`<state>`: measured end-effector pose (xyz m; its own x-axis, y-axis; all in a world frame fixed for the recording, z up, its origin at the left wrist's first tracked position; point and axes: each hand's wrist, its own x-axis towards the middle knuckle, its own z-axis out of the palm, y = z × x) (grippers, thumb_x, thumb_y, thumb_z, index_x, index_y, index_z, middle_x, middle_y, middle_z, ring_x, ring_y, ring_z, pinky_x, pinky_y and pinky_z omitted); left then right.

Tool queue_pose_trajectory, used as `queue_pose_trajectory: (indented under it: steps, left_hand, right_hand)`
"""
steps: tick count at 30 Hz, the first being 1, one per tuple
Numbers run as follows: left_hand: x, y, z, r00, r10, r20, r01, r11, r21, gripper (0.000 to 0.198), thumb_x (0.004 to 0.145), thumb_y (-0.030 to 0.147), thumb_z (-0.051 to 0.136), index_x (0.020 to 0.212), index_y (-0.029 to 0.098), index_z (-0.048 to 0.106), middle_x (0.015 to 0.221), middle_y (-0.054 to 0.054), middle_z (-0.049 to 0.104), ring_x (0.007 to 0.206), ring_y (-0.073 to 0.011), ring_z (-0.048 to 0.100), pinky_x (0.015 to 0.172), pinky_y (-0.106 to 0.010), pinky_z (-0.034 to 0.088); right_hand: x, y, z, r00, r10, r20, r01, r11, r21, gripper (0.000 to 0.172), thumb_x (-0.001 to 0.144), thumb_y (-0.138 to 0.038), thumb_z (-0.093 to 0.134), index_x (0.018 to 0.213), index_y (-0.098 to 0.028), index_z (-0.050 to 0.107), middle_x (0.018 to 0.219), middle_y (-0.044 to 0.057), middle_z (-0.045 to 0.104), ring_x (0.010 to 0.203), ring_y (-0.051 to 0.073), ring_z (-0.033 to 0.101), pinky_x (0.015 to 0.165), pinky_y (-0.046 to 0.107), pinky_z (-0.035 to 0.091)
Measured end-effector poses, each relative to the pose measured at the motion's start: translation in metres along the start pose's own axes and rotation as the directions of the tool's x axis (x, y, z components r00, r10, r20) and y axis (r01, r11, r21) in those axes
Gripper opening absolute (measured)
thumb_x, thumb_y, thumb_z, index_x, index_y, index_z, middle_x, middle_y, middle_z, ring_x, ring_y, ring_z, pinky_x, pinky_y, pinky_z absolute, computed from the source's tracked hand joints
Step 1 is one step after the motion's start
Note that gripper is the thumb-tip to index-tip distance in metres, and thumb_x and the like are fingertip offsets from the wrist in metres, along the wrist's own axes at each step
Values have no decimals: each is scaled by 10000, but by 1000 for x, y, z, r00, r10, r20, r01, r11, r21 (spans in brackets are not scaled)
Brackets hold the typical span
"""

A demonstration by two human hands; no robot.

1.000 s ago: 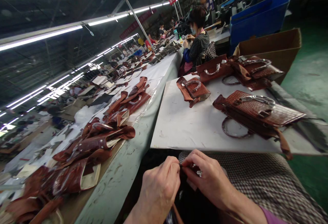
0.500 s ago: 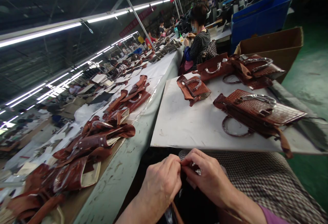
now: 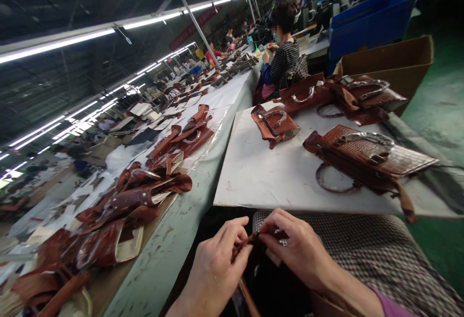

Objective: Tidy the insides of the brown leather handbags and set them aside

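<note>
In the head view, a narrow brown leather strip (image 3: 251, 241) runs between my two hands, low in the middle. My left hand (image 3: 219, 259) pinches it between thumb and curled fingers, with the forefinger lifted a little off it. On the other side, my right hand (image 3: 297, 247) grips the strip's far end between thumb and fingertips. A small pale tab (image 3: 273, 257) shows under the right fingers. Below the left hand a longer brown strap (image 3: 248, 297) runs down towards my lap. What it joins to is hidden in the dark there.
Brown crocodile-patterned handbags (image 3: 377, 150) with wrapped handles lie on the white side table (image 3: 250, 177). More brown bags (image 3: 119, 247) line the long bench (image 3: 155, 264) at left. Checked cloth (image 3: 348, 239) covers my lap. A co-worker (image 3: 284, 61) sits ahead, near a cardboard box (image 3: 391, 63) and blue bin (image 3: 373, 24).
My left hand's fingers have loosened and its forefinger has lifted, so the brown strip now shows between the hands. My right hand keeps its pinch almost in place.
</note>
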<state>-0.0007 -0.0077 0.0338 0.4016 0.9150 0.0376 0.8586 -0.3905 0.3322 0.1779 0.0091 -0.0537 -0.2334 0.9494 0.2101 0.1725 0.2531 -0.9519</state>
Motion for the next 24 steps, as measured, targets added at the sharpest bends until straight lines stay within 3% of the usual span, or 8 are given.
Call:
queue_pose_trajectory:
  steps: [3, 11, 18, 24]
  left_hand:
    - [-2, -3, 1, 1000, -16, -18, 16, 1000, -12, 98, 899, 125, 527, 904, 223, 524, 1117, -24, 635, 901, -135, 655, 762, -233, 504]
    - [-2, -5, 2, 998, -57, -4, 57, 998, -40, 167, 892, 111, 520, 1003, 229, 560, 1041, -18, 657, 885, -132, 655, 708, -206, 509]
    - [1, 4, 4, 994, -104, -19, 104, 994, 30, 72, 892, 181, 529, 838, 219, 561, 686, 34, 617, 590, -112, 619, 572, -178, 491]
    - [1, 5, 9, 989, -142, -26, 143, 989, 38, 97, 901, 229, 530, 804, 220, 527, 639, 36, 592, 538, -106, 617, 500, -150, 466]
  right_hand:
    - [0, 1, -1, 1000, -5, 21, 4, 1000, 23, 97, 820, -116, 628, 844, -210, 619, 802, -25, 618, 710, 121, 606, 654, 225, 463]
    - [4, 4, -5, 997, -21, 76, 16, 997, 76, 93, 822, -113, 623, 840, -204, 628, 815, -16, 624, 744, 130, 611, 696, 241, 467]
    - [-1, 10, -11, 1000, -9, 26, 8, 998, 65, 90, 822, -153, 638, 839, -209, 570, 818, -18, 598, 735, 125, 592, 661, 222, 499]
    - [-14, 10, -21, 997, -54, 47, 56, 997, -49, 92, 859, -149, 590, 916, -215, 619, 876, 1, 615, 706, 108, 599, 647, 211, 497]
